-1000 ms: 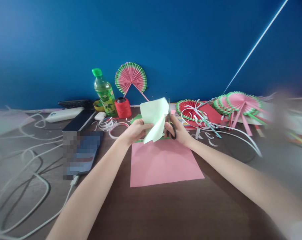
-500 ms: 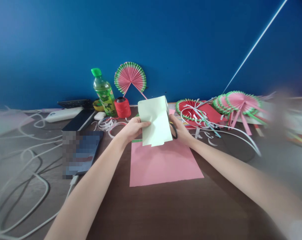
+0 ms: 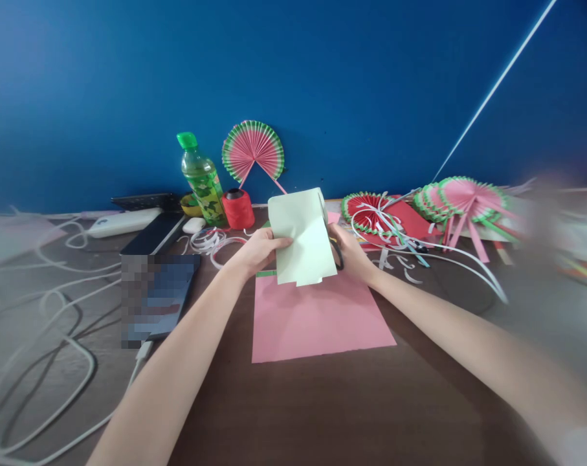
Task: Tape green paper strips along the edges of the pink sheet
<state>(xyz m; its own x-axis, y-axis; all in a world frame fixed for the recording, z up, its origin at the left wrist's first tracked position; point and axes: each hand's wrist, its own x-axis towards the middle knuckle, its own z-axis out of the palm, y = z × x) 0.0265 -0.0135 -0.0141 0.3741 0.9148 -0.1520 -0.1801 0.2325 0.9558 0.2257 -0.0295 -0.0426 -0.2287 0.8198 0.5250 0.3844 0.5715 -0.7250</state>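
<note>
My left hand (image 3: 260, 251) is closed on the left edge of a pale green sheet of paper (image 3: 300, 236), thumb on its face. The sheet is held up over the table, with its right side curling back and a small tab along its lower edge. My right hand (image 3: 354, 254) grips scissors (image 3: 340, 255) at the sheet's right edge. Only part of their black and yellow handle shows; the blades are hidden behind the paper. Below lies a flat pink sheet (image 3: 317, 317) with a green strip (image 3: 266, 274) near its top left corner.
A green-capped bottle (image 3: 202, 184) and a red thread spool (image 3: 238, 210) stand at the back. One pleated pink-green fan (image 3: 253, 149) leans on the wall; more fans (image 3: 472, 194) lie right. Left are a phone (image 3: 169, 294), a power bank (image 3: 124, 222) and looping white cables (image 3: 87, 349).
The pale green sheet's lower edge has shifted slightly right. The scissors' handle has turned a little in my right hand. My left hand holds its place.
</note>
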